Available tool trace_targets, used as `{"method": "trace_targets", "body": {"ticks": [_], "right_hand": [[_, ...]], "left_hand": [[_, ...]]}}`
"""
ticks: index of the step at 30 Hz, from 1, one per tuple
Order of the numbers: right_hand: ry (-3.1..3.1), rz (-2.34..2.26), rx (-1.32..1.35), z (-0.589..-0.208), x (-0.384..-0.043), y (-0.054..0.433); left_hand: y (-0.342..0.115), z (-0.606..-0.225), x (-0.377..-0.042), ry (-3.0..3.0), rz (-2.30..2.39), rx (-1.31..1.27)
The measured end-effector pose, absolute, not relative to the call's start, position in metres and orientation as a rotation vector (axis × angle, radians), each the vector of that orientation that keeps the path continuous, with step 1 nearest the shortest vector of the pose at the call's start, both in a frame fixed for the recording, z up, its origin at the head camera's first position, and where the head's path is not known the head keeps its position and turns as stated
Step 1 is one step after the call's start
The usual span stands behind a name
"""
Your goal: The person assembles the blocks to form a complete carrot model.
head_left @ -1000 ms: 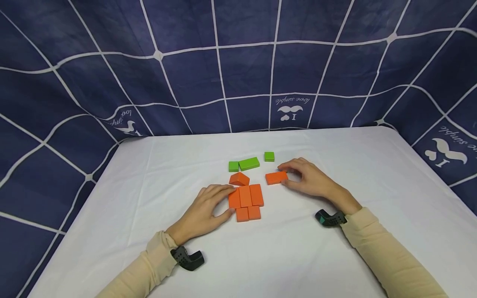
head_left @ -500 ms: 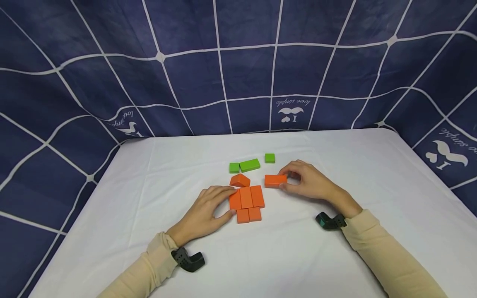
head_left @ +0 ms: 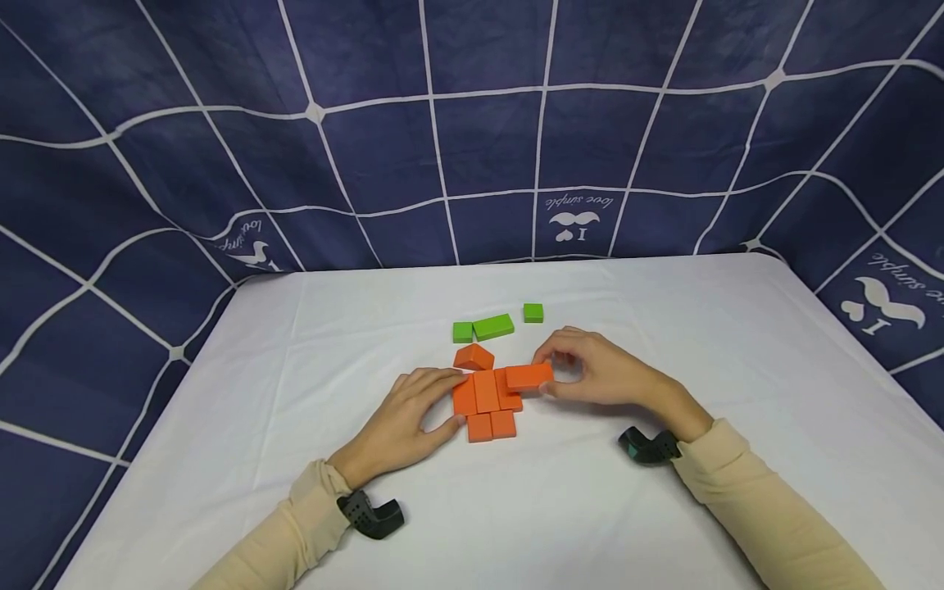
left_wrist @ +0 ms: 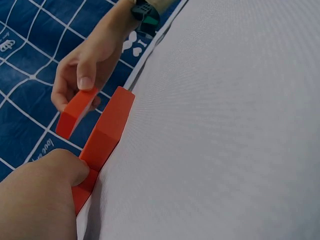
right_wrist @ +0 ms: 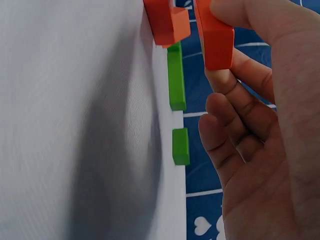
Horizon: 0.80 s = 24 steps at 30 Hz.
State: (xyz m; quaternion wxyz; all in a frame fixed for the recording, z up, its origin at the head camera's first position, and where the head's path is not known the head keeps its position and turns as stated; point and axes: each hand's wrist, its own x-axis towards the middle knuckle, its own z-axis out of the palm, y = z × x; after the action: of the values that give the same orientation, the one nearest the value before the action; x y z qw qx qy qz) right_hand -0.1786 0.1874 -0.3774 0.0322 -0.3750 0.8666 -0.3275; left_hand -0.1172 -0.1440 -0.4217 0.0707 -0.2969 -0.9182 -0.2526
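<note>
In the head view, my right hand point(head_left: 601, 369) pinches one end of an orange rectangular block point(head_left: 528, 377) between thumb and fingers. That block is raised above the table and overlaps the rightmost block of an orange group. The group is three upright-lying blocks point(head_left: 486, 392) side by side, with two smaller orange blocks point(head_left: 492, 426) at their near side. My left hand point(head_left: 401, 426) holds the group's leftmost block, fingertips at its far end and thumb at its near end. The left wrist view shows the thumb against orange blocks point(left_wrist: 111, 122), with the held block point(left_wrist: 75, 112) higher up.
Just beyond the group lies an orange wedge-shaped block point(head_left: 474, 356). Farther back are a small green block point(head_left: 462, 331), a longer green block point(head_left: 493, 327) and another small green block point(head_left: 533, 313). A white cloth covers the table point(head_left: 354, 319); a dark blue curtain point(head_left: 487, 139) surrounds it.
My right hand has lifted the orange block and brought it left and nearer, from beside the group to over its right edge. My left hand has stayed in place.
</note>
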Motion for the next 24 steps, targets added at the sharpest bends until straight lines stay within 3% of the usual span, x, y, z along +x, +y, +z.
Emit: {"method": "trace_targets", "body": {"ticks": [24], "right_hand": [[2.475,-0.816,-1.345,-0.368,-0.143,0.151]], "left_hand": [[-0.145,-0.421,-0.118,-2.745,-0.763,-0.913]]}}
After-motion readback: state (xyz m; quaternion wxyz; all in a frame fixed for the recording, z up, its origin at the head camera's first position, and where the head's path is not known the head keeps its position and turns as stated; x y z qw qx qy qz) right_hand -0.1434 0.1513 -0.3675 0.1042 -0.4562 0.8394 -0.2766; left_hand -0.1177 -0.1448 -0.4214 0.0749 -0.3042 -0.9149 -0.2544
